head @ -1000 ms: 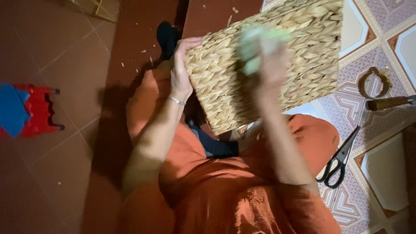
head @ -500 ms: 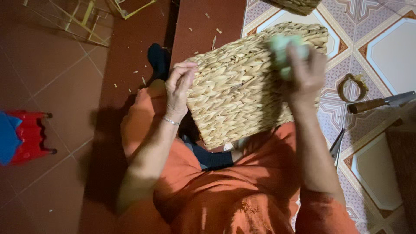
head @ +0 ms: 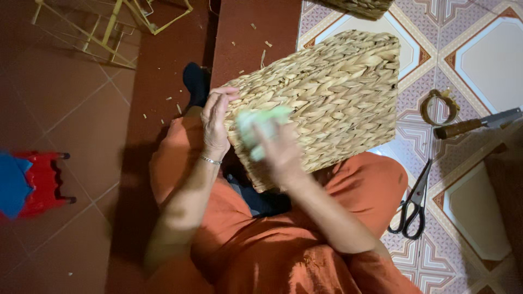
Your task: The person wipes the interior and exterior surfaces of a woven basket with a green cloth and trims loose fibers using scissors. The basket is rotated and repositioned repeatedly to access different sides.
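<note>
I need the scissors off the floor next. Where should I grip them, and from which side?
Grip the scissors by the black looped handles, coming from the near side. They lie flat on the tiled floor, handles toward the person, blades pointing away.

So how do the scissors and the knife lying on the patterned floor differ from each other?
The scissors have black looped handles, while the knife has a straight brown wooden handle. The scissors lie close beside the person's orange-clad knee; the knife sits farther off, next to a small ring of woven strip. The scissors point up the picture, the knife runs nearly across it. Both rest untouched on the tiles.
</note>
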